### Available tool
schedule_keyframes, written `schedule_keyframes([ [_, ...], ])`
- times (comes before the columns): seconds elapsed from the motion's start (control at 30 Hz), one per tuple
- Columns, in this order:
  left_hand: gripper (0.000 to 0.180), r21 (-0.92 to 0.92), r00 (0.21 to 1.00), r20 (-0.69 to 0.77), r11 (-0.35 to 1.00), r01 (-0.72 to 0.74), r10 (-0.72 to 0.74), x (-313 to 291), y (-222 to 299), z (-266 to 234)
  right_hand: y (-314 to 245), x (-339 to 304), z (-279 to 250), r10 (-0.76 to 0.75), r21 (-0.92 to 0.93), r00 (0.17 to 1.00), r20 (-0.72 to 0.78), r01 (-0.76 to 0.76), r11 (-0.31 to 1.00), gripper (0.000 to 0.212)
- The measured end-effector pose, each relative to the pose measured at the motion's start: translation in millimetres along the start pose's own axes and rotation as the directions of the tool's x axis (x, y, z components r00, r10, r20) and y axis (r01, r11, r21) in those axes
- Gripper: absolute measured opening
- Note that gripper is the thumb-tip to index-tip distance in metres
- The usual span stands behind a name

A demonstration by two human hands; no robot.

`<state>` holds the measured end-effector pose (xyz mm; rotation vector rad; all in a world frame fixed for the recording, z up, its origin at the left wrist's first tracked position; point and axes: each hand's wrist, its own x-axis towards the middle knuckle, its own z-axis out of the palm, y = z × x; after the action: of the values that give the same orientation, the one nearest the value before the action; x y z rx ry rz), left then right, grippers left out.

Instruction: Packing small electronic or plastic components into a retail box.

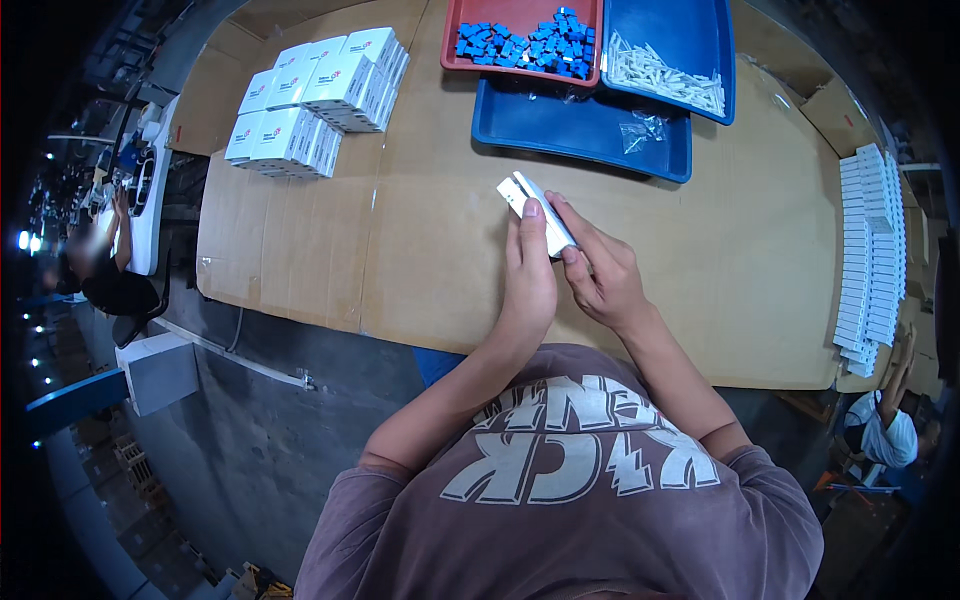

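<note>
Between my two hands, over the table's middle, is a small white box (541,222), tilted with its far end toward the upper left. A flap appears to stand out at that end. My left hand (530,275) grips its left side, thumb lying along the top. On the right side and near end, my right hand (607,275) has its fingers closed around it. The fingers hide much of the box, and its inside does not show.
A cardboard-covered table (430,250) carries stacked white boxes (284,133) at left. Beyond my hands are a red tray (450,55) of blue parts, a blue tray (728,70) of white sticks, and another blue tray (560,145) holding clear plastic. White boxes (866,260) line the right edge.
</note>
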<state>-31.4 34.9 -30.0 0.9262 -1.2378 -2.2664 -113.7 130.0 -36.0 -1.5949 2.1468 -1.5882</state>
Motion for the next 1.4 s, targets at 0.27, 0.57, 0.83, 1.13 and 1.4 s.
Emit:
schedule_keyframes([
  [0.27,0.062,0.007,0.998,-0.061,1.0,0.0,0.0,-8,4,5,0,-5,9,0.004,-0.081,1.0,0.0,-0.004,0.997,0.042],
  [0.57,0.059,-0.043,0.997,-0.073,0.999,0.001,-0.004,-12,2,3,-6,-7,12,0.055,-0.059,0.998,-0.02,-0.056,0.997,0.039],
  [0.83,0.062,-0.057,0.985,0.05,0.985,-0.164,0.167,-3,2,-13,-16,5,3,0.079,0.304,0.996,0.044,-0.089,0.949,0.041],
  [1.13,0.111,0.209,0.839,0.318,0.831,-0.516,0.441,3,8,-25,-15,17,-26,0.614,0.648,0.716,0.332,-0.646,0.403,0.049],
  [1.4,0.104,0.219,0.806,0.366,0.799,-0.56,0.465,0,6,-20,-20,17,-20,0.551,0.624,0.786,0.28,-0.585,0.517,0.052],
])
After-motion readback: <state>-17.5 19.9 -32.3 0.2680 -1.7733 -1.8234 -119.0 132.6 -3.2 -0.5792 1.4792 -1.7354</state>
